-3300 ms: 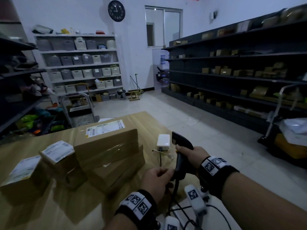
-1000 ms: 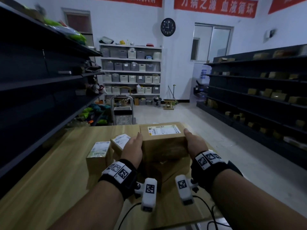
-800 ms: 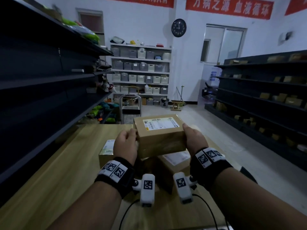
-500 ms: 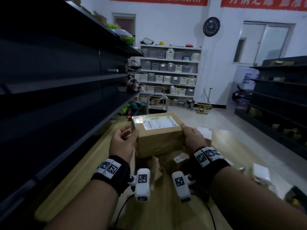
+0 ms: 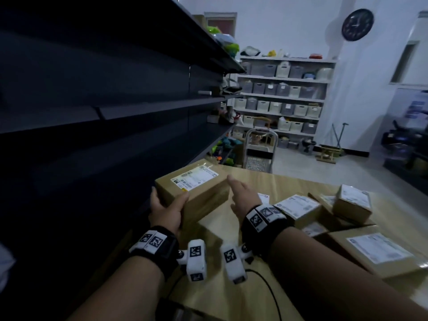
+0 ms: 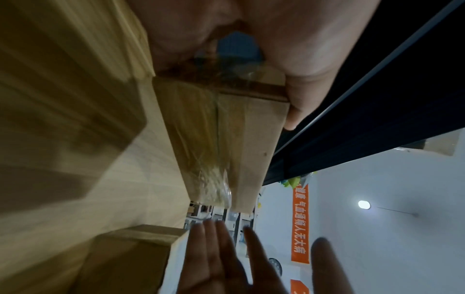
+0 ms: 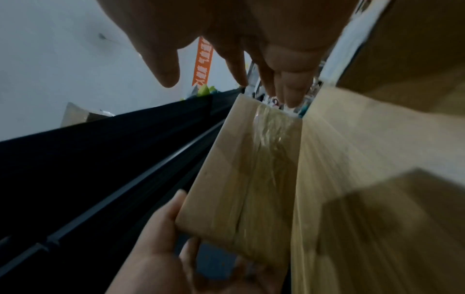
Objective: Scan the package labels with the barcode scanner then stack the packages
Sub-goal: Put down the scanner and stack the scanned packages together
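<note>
A brown cardboard package (image 5: 196,188) with a white label on top is at the left edge of the wooden table (image 5: 289,184), close to the dark shelving. Whether it rests fully on the table I cannot tell. My left hand (image 5: 165,210) grips its near left corner, thumb on the top edge. My right hand (image 5: 240,195) is open beside the package's right end, fingers straight and apart from it. In the wrist views the taped package side (image 6: 239,139) (image 7: 246,179) runs between both hands. The barcode scanner is out of view.
Several other labelled packages lie on the right of the table: a flat one (image 5: 298,207), a small one (image 5: 353,202) on top of others, and a large one (image 5: 379,251) near me. Dark shelves (image 5: 115,107) stand at the left. A cable (image 5: 266,283) trails near the front edge.
Both hands carried the package from the stack leftward to the table's left edge. My right hand has since let go and opened; my left hand still grips it.
</note>
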`<state>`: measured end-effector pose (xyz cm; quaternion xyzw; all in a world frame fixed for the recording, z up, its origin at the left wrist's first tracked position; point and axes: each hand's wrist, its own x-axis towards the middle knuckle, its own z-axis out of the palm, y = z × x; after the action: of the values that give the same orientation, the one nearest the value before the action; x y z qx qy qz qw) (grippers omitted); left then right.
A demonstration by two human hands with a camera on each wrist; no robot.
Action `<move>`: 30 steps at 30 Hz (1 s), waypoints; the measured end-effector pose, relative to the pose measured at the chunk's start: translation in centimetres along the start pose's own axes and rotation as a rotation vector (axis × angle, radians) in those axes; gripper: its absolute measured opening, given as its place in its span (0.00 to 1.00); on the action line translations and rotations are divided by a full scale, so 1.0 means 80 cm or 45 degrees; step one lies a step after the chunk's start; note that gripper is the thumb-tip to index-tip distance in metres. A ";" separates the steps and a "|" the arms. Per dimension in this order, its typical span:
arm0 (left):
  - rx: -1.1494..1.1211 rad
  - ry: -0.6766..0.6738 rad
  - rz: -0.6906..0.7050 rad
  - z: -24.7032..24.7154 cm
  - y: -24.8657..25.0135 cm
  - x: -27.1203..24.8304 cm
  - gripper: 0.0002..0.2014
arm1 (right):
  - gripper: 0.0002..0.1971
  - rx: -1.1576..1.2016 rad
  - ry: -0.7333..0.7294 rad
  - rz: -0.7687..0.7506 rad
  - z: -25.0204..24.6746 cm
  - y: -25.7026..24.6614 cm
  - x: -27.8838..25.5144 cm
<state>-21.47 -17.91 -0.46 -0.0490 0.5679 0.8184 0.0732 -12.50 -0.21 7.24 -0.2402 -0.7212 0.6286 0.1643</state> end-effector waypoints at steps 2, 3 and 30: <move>0.118 0.036 -0.047 0.004 0.003 -0.015 0.70 | 0.51 0.148 -0.068 0.092 0.019 0.015 0.001; 0.178 0.050 -0.046 0.006 0.000 -0.019 0.67 | 0.50 0.204 -0.097 0.127 0.026 0.024 0.002; 0.570 0.156 0.306 0.004 -0.021 0.000 0.43 | 0.29 0.735 -0.102 0.258 0.004 0.047 0.021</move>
<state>-21.18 -17.04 -1.93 -0.0131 0.7399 0.6708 -0.0500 -13.53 0.79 3.33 -0.2292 -0.4912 0.8297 0.1335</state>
